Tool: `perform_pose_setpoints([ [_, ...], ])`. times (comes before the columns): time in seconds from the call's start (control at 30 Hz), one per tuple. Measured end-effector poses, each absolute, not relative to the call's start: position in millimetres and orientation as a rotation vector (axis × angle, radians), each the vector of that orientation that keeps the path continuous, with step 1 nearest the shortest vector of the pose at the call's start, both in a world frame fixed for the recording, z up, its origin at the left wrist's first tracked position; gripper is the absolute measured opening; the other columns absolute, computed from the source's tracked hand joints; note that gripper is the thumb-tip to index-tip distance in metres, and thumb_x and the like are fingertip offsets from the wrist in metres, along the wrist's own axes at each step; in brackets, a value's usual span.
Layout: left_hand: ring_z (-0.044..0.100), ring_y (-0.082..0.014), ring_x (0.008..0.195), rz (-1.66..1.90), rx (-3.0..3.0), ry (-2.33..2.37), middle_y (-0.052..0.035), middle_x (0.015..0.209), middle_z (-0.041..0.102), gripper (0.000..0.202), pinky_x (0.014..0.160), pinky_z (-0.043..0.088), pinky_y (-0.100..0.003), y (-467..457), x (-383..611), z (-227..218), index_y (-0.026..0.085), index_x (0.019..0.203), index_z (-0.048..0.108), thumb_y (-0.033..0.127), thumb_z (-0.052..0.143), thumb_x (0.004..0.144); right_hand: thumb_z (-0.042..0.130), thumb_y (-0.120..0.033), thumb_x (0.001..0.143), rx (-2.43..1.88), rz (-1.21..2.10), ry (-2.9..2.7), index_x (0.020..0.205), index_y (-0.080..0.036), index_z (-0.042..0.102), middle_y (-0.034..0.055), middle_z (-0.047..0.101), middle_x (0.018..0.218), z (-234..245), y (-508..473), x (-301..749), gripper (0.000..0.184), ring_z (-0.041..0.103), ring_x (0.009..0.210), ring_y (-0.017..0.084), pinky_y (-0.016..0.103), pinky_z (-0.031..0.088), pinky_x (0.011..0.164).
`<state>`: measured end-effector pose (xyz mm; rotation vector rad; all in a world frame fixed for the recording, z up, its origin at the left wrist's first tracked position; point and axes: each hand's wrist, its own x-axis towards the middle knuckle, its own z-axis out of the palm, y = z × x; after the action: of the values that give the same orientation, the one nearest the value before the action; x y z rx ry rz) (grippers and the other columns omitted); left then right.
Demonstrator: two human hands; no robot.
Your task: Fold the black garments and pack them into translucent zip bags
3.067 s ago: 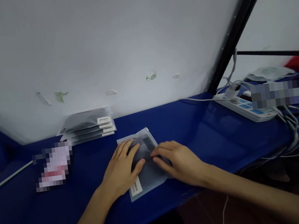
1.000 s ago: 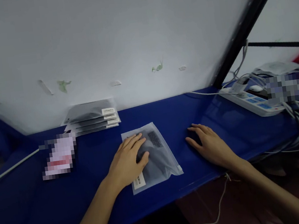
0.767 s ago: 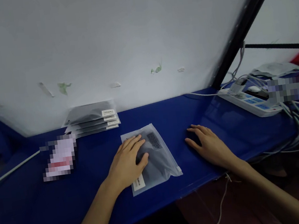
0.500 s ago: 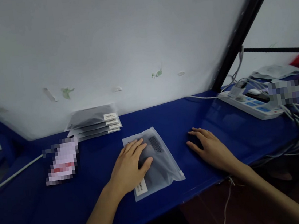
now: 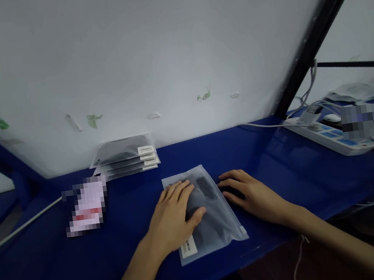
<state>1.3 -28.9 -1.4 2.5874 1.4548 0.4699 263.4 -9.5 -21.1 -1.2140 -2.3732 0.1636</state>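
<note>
A frosted zip bag [image 5: 218, 218] with something dark inside lies flat on the blue table [image 5: 264, 148]. It bears a white label at its lower left and a dark printed block near the top, and its zip edge faces right. Across its left half rests my left hand [image 5: 174, 215], fingers spread and thumb out, covering part of the bag. My right hand [image 5: 249, 194] is at the bag's right edge, palm down with fingers apart and nothing held. Whether its fingertips touch the bag I cannot tell.
Several similar bags [image 5: 124, 150] are stacked against the wall at the back left. Left of me lies a blurred-out pink item [image 5: 87, 203] beside a white cable [image 5: 22, 226]. A white power strip [image 5: 331, 135] with tangled cables stands at the right, by a black metal post [image 5: 324, 30].
My right hand has moved left, closer to the zip edge of the bag. My left hand stays on the bag. The whole view has shifted slightly.
</note>
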Motion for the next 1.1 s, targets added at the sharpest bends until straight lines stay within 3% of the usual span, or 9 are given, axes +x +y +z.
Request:
perform_pose_setpoints([
  [0.47, 0.042, -0.0275, 0.136, 0.512, 2.61, 1.418, -0.0087, 0.147, 0.047, 0.057, 0.112, 0.036, -0.05, -28, 1, -2, 0.02, 0.142, 0.041, 0.049, 0.049, 0.094, 0.051, -0.049, 0.093, -1.399, 0.33, -2.245, 0.121, -0.017, 0.064, 0.0135, 0.06, 0.121, -11, 17, 229, 0.045, 0.056, 0.11, 0.027, 0.045, 0.045, 0.102],
  [0.67, 0.043, -0.0271, 0.135, 0.549, 2.628, 1.423, -0.0087, 0.146, 0.048, 0.054, 0.112, 0.037, -0.048, -29, 2, -5, 0.02, 0.141, 0.043, 0.046, 0.05, 0.094, 0.06, -0.051, 0.086, -1.481, 0.423, -2.175, 0.097, -0.017, 0.073, 0.0144, 0.061, 0.114, -6, 14, 216, 0.038, 0.057, 0.106, 0.028, 0.043, 0.047, 0.097],
  [0.8, 0.044, -0.027, 0.135, 0.564, 2.635, 1.426, -0.0089, 0.146, 0.049, 0.053, 0.112, 0.037, -0.048, -28, 2, -6, 0.02, 0.141, 0.043, 0.046, 0.049, 0.095, 0.06, -0.045, 0.088, -1.427, 0.475, -2.194, 0.092, -0.02, 0.075, 0.0131, 0.061, 0.114, -5, 4, 215, 0.029, 0.055, 0.11, 0.027, 0.043, 0.045, 0.099],
  [0.93, 0.044, -0.0284, 0.135, 0.51, 2.584, 1.458, -0.011, 0.147, 0.047, 0.055, 0.11, 0.039, -0.049, -28, 3, -4, 0.019, 0.143, 0.041, 0.049, 0.041, 0.097, 0.06, -0.042, 0.087, -1.453, 0.544, -2.131, 0.089, -0.019, 0.074, 0.0134, 0.057, 0.122, -9, -7, 220, 0.027, 0.053, 0.115, 0.026, 0.04, 0.046, 0.099],
  [1.1, 0.041, -0.0312, 0.137, 0.44, 2.542, 1.517, -0.0134, 0.149, 0.044, 0.059, 0.111, 0.038, -0.05, -29, 5, -5, 0.017, 0.145, 0.038, 0.053, 0.037, 0.098, 0.058, -0.044, 0.086, -1.612, 0.427, -2.008, 0.069, -0.019, 0.065, 0.0148, 0.055, 0.125, -18, -10, 245, 0.032, 0.054, 0.118, 0.028, 0.042, 0.044, 0.102],
])
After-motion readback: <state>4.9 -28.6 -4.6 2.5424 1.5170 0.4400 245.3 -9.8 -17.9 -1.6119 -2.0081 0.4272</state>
